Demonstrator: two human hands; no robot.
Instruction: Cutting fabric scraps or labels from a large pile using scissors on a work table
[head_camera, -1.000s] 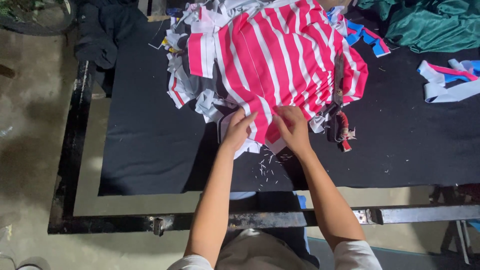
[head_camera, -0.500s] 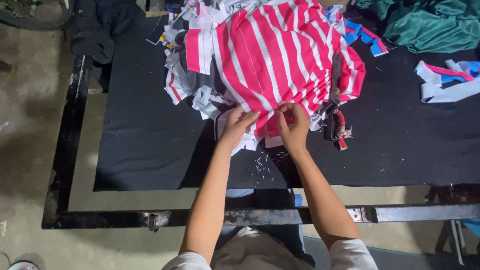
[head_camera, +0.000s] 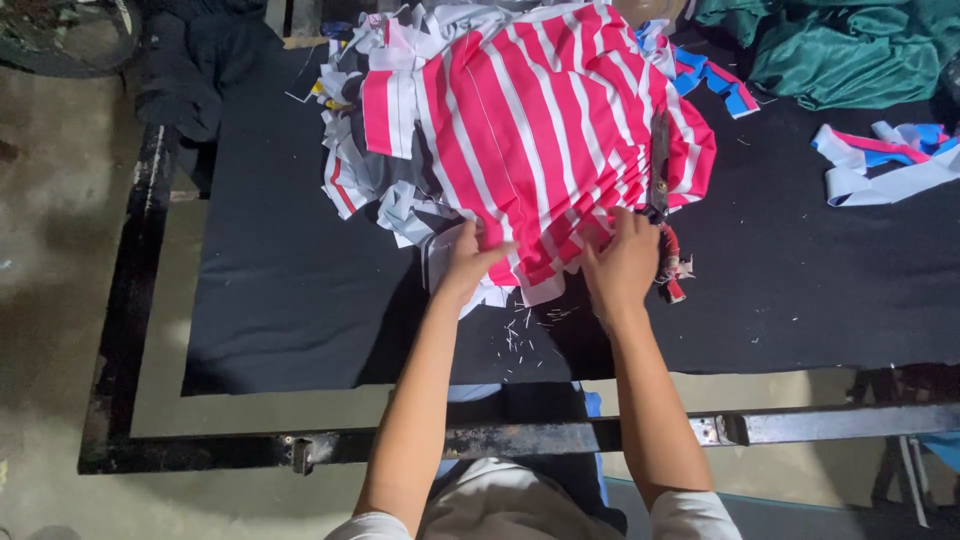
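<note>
Two bare hands meet at the near edge of a red-and-white striped cloth (head_camera: 545, 130) in the head view, the only view. It lies spread over a heap of white and grey offcuts (head_camera: 385, 190) at the far middle of the table (head_camera: 290, 300), whose top is covered in black fabric. The left hand (head_camera: 468, 258) rests palm down with fingers bent, pinching the cloth's lower edge, apparently to pin it flat over the heap. The right hand (head_camera: 622, 262) lies just right of it, fingers curled into the hem, gripping the same edge; the two hands are close but apart. Both forearms reach straight away from the body, elbows low and wrists nearly level with the table. White thread snippets (head_camera: 525, 335) lie scattered on the black fabric between the wrists. Blue, pink and white strips (head_camera: 885, 160) lie at the far right, near a green bundle (head_camera: 850, 45).
</note>
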